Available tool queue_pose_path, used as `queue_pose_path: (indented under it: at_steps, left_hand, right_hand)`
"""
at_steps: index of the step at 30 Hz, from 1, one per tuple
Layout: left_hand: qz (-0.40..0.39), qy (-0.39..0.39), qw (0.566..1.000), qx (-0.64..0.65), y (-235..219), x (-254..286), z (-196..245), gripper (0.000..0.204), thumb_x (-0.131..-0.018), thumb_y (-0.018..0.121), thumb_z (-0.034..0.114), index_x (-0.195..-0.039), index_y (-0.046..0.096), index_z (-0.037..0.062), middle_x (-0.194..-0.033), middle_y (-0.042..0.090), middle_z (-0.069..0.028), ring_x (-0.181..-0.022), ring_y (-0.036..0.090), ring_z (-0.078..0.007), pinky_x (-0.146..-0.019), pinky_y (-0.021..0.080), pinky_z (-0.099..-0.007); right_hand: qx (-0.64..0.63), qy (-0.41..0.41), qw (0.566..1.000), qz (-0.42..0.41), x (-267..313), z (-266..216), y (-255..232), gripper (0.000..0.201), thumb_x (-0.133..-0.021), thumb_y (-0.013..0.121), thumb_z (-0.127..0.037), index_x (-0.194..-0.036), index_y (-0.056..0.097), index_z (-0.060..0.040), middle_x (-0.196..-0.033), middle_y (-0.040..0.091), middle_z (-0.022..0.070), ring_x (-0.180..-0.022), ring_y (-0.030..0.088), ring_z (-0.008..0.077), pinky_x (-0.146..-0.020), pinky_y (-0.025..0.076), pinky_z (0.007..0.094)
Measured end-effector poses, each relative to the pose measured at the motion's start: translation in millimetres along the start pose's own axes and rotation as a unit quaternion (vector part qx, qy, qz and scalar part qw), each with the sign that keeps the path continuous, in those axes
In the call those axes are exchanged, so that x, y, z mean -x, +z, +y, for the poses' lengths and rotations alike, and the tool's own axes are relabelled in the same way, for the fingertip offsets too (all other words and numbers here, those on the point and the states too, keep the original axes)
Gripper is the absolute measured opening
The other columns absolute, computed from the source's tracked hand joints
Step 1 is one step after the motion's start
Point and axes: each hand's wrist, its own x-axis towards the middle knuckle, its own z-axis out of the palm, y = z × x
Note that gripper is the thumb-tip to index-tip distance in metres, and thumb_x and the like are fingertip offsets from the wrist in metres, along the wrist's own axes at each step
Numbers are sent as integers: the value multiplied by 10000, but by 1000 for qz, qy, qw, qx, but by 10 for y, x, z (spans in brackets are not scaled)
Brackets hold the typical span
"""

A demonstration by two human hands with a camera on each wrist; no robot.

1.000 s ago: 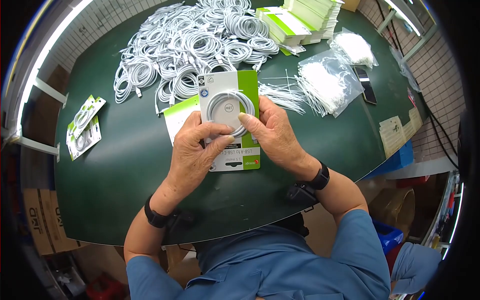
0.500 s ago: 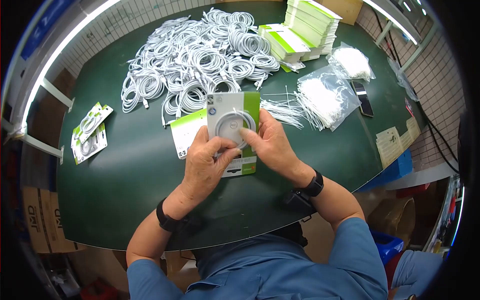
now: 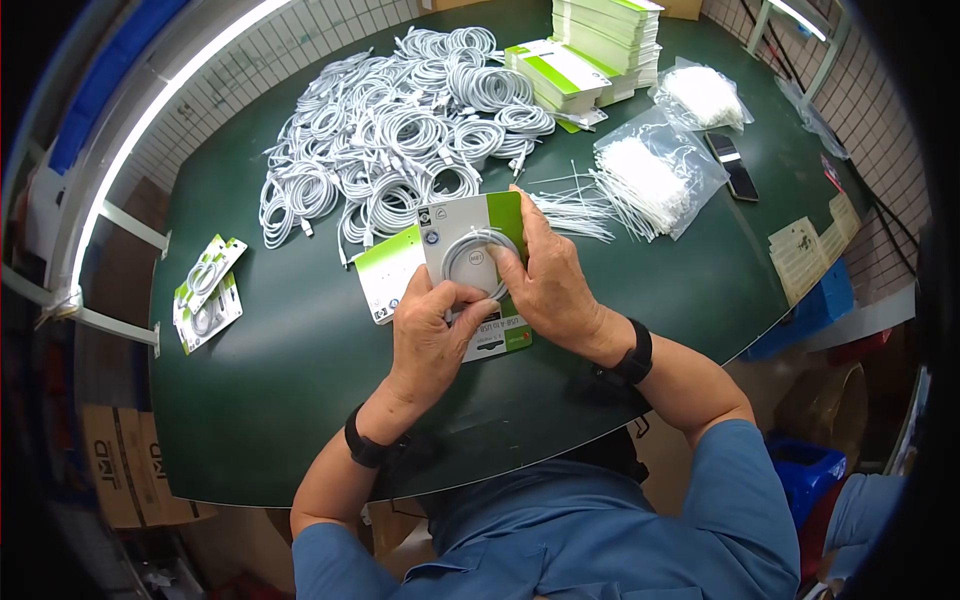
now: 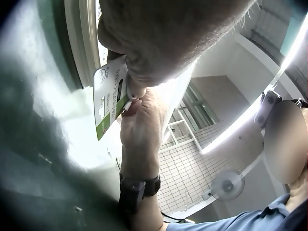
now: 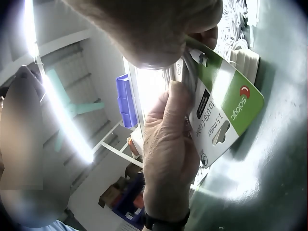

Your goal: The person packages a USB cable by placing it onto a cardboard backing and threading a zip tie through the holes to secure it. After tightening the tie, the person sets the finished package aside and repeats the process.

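The person's left hand (image 3: 430, 330) grasps a green-and-white card (image 3: 455, 212) and its coiled cable (image 3: 449, 265) from the near left side, while the right hand (image 3: 562, 292) clasps the card's right edge with its thumb over the coil, the card being held above the worktop (image 3: 290, 400). Beyond the card lies a heap of pale cables (image 3: 405, 135), with stacked cards (image 3: 605, 45) farther to its right and another card (image 3: 385, 272) just beside it on the left. Well left of it lie 2 carded cables (image 3: 208, 292), and to its right white ties (image 3: 640, 185) and a phone (image 3: 735, 168).
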Motion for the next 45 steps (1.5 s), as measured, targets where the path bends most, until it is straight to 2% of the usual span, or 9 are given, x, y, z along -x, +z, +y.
queue_pose_path:
  at_steps: [6, 9, 13, 17, 24, 30, 33, 38, 45]
  left_hand:
    - [20, -21, 999, 35, -130, -2, 79, 297, -826, 834, 68, -1093, 707, 42, -971, 610, -103, -886, 641, -236, -729, 533, -339]
    - [166, 64, 980, 94, -197, -39, 21, 447, -864, 803, 38, -1274, 625, 14, -1086, 643, -68, -1030, 644, -166, -760, 538, -292]
    - [95, -87, 986, 109, -437, -30, 241, 475, -907, 773, 74, -1325, 573, -28, -1127, 676, -89, -1078, 658, -165, -886, 557, -311]
    - [-117, -184, 946, 239, -461, 113, 139, 402, -936, 747, 107, -1280, 596, -35, -1083, 703, -107, -987, 683, -180, -876, 567, -329]
    - [64, -276, 857, 430, -779, 332, -118, 273, -994, 680, 85, -1245, 634, -12, -1134, 721, -97, -1005, 710, -167, -931, 590, -349]
    - [295, -194, 831, 431, -2222, 106, -1028, 427, -1044, 627, 252, -1393, 548, 19, -1299, 665, -146, -1160, 682, -294, -1020, 560, -493]
    - [271, -274, 829, 405, -2753, 208, -1515, 500, -1067, 591, 363, -1445, 524, 42, -1324, 650, -139, -1195, 659, -297, -1001, 559, -462]
    - [267, -432, 806, 303, -1999, 239, -1514, 577, -1021, 676, 365, -1441, 518, 3, -1347, 616, -115, -1069, 681, -255, -887, 574, -403]
    - [40, -278, 957, 76, -1473, -603, -1158, 361, -984, 701, 228, -1268, 670, 6, -1086, 730, -68, -963, 706, -165, -761, 552, -299]
  right_hand:
    - [-210, 101, 972, -36, -55, -116, -97, 478, -991, 636, -12, -1423, 448, 70, -1129, 723, 116, -961, 706, 130, -806, 571, 271]
    - [-275, 117, 954, -37, -44, -55, -131, 379, -1007, 631, -23, -1354, 492, 37, -1143, 703, 92, -985, 680, 104, -856, 542, 241]
    - [-295, 97, 949, -54, -19, -99, -142, 363, -1011, 649, -49, -1331, 498, 30, -1153, 694, 82, -990, 669, 97, -877, 531, 239]
    - [-313, 99, 940, -90, 28, -143, -131, 383, -1009, 670, -79, -1333, 496, 28, -1160, 693, 83, -1003, 670, 101, -907, 525, 242]
    - [-315, 160, 922, -156, 22, -321, -178, 400, -1010, 631, -61, -1380, 495, 9, -1078, 689, 70, -884, 682, 92, -713, 538, 210]
    - [-250, 186, 932, -183, -39, -169, -150, 346, -1002, 634, -45, -1335, 559, 6, -1000, 689, 57, -773, 670, 89, -627, 523, 207]
    - [-227, 175, 937, -197, 29, -119, -86, 293, -992, 653, -36, -1276, 601, 14, -969, 690, 53, -749, 665, 92, -629, 531, 217]
    - [-154, 128, 957, -209, 16, 52, -35, 179, -964, 691, -16, -1136, 670, 31, -912, 689, 42, -727, 654, 88, -633, 546, 243]
    - [-39, -33, 982, -179, 22, 101, -30, 116, -922, 727, -7, -1032, 693, 6, -882, 692, 84, -697, 683, 176, -626, 552, 302]
